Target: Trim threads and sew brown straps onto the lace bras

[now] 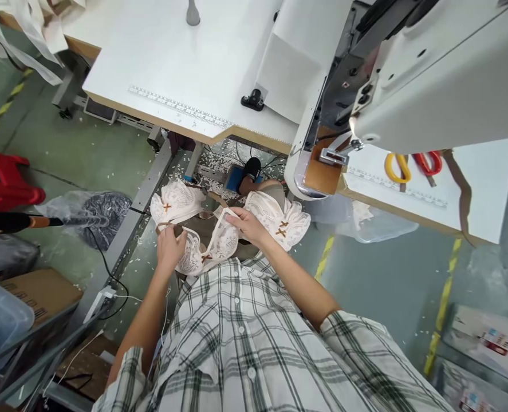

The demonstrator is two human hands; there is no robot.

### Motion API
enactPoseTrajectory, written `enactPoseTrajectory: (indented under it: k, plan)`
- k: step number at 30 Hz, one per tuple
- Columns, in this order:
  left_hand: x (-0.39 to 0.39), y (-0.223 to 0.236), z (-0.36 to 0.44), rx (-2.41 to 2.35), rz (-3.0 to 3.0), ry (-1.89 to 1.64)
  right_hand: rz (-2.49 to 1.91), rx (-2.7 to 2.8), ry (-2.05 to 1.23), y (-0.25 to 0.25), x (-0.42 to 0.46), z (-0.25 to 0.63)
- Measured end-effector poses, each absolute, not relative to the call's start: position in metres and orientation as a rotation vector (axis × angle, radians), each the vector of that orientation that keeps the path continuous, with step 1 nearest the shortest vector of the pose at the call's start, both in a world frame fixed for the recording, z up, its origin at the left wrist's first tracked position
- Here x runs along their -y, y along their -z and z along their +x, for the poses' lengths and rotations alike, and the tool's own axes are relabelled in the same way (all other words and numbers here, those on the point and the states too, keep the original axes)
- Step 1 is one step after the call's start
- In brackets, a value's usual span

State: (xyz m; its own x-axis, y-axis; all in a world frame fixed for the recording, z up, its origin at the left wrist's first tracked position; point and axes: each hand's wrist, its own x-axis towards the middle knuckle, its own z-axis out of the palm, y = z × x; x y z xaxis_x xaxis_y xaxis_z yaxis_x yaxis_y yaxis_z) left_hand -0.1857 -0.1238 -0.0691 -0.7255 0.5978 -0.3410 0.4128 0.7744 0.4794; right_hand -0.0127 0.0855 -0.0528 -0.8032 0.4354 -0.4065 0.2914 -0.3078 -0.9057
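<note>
A white lace bra [193, 252] with brown trim and a small brown bow lies across my lap, against the plaid shirt. My left hand [170, 247] pinches its left side, near a brown band. With thumb and fingers, my right hand [250, 228] grips the edge of the same bra by the top of a cup. More white lace cups rest on my thighs: one [177, 201] beyond my left hand, others [279, 220] beside my right hand, all with brown bows. The folds hide where one piece ends and another begins.
Ahead stands a white sewing table [150, 51] with a ruler strip [180, 107] along its edge. A sewing machine [434, 74] overhangs at right. Yellow-handled scissors [397, 167] and red-handled scissors [427, 163] lie beyond. A red stool [8, 182] stands left; scraps litter the floor.
</note>
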Motion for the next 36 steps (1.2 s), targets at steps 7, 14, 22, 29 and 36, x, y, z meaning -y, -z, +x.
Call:
enactPoseTrajectory:
  k: [7, 14, 22, 29, 36]
  plan:
    - [0.114, 0.085, -0.203, -2.316, 0.554, -0.481, -1.017, 1.700, -2.251, 0.021, -0.074, 0.006]
    - [0.109, 0.065, -0.212, -1.972, 0.266, -0.782, -0.963, 1.759, -2.211, 0.008, -0.068, 0.013]
    - [0.114, 0.020, -0.198, -1.727, -0.015, -1.246, -1.036, 1.849, -2.075, 0.010, -0.071, 0.027]
    - [0.115, -0.024, -0.173, -1.679, 0.101, -1.503, -1.079, 1.783, -2.039, 0.017, -0.067, 0.045]
    - [0.128, -0.043, -0.146, -1.722, 0.338, -1.500, -1.078, 1.765, -1.989, 0.014, -0.046, 0.069]
